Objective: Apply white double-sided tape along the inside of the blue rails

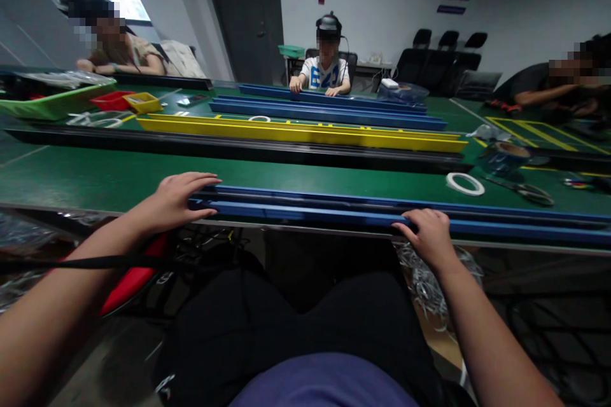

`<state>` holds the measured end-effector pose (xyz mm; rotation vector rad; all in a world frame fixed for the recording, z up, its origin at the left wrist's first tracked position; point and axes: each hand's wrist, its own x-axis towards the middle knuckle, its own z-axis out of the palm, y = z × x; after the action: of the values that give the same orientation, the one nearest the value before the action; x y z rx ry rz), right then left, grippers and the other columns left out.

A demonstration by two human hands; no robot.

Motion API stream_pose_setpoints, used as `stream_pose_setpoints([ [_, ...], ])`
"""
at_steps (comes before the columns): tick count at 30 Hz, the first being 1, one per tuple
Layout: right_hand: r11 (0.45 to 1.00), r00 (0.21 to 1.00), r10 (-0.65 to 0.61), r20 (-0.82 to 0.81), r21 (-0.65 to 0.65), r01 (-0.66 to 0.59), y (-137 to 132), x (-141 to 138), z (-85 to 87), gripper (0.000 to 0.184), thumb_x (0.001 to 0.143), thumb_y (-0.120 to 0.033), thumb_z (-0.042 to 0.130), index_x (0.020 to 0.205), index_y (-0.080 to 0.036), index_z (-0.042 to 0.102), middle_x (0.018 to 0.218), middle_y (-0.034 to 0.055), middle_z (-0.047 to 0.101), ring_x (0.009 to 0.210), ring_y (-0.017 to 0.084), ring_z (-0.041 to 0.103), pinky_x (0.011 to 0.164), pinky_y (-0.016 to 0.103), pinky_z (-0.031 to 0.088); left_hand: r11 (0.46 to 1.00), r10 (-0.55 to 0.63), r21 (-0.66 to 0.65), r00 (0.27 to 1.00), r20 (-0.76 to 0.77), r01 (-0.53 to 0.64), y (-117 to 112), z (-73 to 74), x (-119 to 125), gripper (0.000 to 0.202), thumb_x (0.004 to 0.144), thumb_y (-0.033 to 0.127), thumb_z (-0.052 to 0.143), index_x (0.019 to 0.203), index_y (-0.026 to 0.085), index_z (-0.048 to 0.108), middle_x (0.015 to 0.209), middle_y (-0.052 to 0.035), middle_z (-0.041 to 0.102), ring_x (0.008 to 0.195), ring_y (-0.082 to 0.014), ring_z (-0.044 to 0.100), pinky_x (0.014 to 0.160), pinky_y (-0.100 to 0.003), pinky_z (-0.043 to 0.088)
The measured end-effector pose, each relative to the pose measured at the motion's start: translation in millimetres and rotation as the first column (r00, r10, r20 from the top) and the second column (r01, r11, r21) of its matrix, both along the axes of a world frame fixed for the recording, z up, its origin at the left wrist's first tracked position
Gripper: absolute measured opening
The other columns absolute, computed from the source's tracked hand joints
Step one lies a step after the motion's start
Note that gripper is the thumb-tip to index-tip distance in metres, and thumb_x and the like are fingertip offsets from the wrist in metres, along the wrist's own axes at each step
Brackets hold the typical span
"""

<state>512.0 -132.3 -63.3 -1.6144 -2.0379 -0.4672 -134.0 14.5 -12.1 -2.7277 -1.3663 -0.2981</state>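
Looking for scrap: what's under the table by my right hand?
Silvery crumpled strips lie below the table under the right hand; whatever lies farther beneath the tabletop is hidden.

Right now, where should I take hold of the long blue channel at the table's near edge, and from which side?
Its near long side, probably, coming from your side and above, hands spread apart as your left hand and right hand are: the long blue channel is narrow and lies along the table edge.

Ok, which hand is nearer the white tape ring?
Right hand: on the blue rail, just below and left of the white tape ring. The left hand is much farther left, at the rail's end.
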Motion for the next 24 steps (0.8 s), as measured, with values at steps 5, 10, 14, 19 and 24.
stream_pose_setpoints([
  [5, 0.977, 0.944, -0.129, -0.303, 0.125, 0.174, -26, -30, -5.4, 0.040, 0.105, -0.057, 0.059, 0.110, -0.021, 0.076, 0.119, 0.0121, 0.068, 0.118, 0.030, 0.058, 0.111, 0.048, 0.032, 0.985, 0.061, -0.156, 0.995, -0.075, -0.072, 9, -1.7, 23, 0.085, 0.093, 0.053, 0.070, 0.166, 0.023, 0.039, 0.159, -0.0152, 0.054, 0.145, -0.0359, 0.048, 0.123, -0.056, 0.027],
  [10, 0.958, 0.255, -0.253, -0.933, -0.204, 0.203, -63, -101, -40.3, 0.055, 0.086, -0.070, 0.069, 0.102, -0.018, 0.066, 0.105, 0.0129, 0.065, 0.105, 0.030, 0.059, 0.103, 0.048, 0.044, 0.974, -0.002, -0.225, 0.996, -0.086, -0.017, 22, -6.5, 34, 0.089, 0.086, 0.061, 0.074, 0.158, 0.014, 0.049, 0.148, -0.0175, 0.063, 0.133, -0.0354, 0.059, 0.116, -0.046, 0.041],
  [14, 0.918, 0.082, -0.348, -0.934, -0.357, -0.172, -69, -150, -57.6, 0.068, 0.083, -0.081, 0.068, 0.101, -0.015, 0.066, 0.087, 0.0114, 0.067, 0.073, 0.026, 0.066, 0.068, 0.036, 0.052, 0.978, -0.021, -0.207, 0.998, -0.054, 0.010, 19, -3.9, 35, 0.085, 0.087, 0.063, 0.073, 0.147, 0.006, 0.056, 0.141, -0.0199, 0.065, 0.125, -0.0321, 0.061, 0.111, -0.042, 0.046],
  [19, 0.886, -0.429, -0.402, -0.809, -0.225, -0.406, -58, -175, -37.1, 0.088, 0.073, -0.087, 0.080, 0.124, -0.019, 0.058, 0.118, 0.0155, 0.071, 0.101, 0.031, 0.073, 0.080, 0.036, 0.059, 0.978, -0.016, -0.207, 0.998, -0.052, 0.005, -4, 1.4, 32, 0.083, 0.084, 0.067, 0.074, 0.143, 0.009, 0.059, 0.133, -0.0164, 0.068, 0.120, -0.0306, 0.064, 0.106, -0.039, 0.050],
  [24, 0.941, -0.608, -0.250, -0.753, -0.041, -0.336, -49, -178, -15.2, 0.082, 0.082, -0.085, 0.077, 0.129, -0.020, 0.060, 0.129, 0.0150, 0.068, 0.116, 0.030, 0.070, 0.088, 0.038, 0.062, 0.990, -0.017, -0.143, 1.000, -0.003, 0.016, -35, 3.5, 24, 0.078, 0.084, 0.065, 0.075, 0.138, 0.011, 0.062, 0.127, -0.0148, 0.069, 0.115, -0.0287, 0.067, 0.102, -0.037, 0.052],
])
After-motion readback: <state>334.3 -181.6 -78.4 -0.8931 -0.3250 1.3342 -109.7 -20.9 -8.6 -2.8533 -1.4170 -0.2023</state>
